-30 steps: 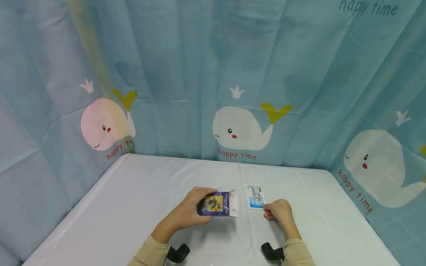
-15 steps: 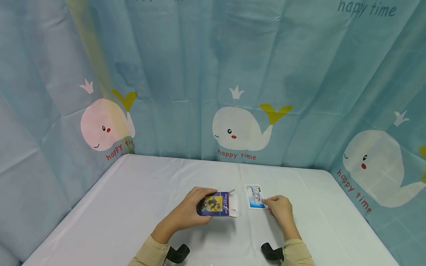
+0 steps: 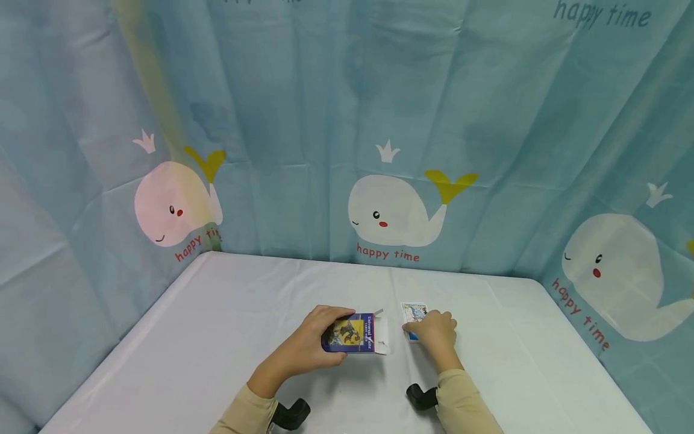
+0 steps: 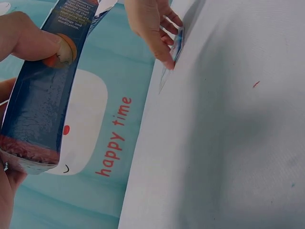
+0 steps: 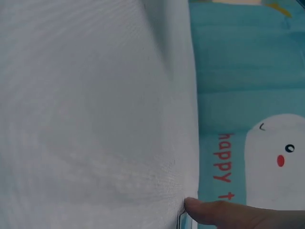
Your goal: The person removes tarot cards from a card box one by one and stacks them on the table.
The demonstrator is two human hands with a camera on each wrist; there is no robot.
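My left hand (image 3: 305, 342) grips a dark blue tarot card box (image 3: 349, 333) by its long sides, above the table. The box's white end flap (image 3: 382, 336) stands open toward the right. In the left wrist view the thumb lies over the narrow printed side of the box (image 4: 40, 105). A blue-and-white playing card (image 3: 414, 310) lies on the table right of the box. My right hand (image 3: 435, 335) reaches over the card, thumb at its left edge and fingers at the right, and partly hides it. In the right wrist view the thumb (image 5: 224, 213) touches the card's edge (image 5: 180, 220).
A white cloth covers the table (image 3: 260, 283). Behind and at the sides hangs a blue curtain (image 3: 293, 120) printed with whales. A black curved piece (image 3: 422, 397) sticks out from the right wrist, another (image 3: 293, 414) from the left.
My right hand has moved left from the card's lower right corner to over the card, with the thumb now at its left edge. The left hand and the box have stayed in place.
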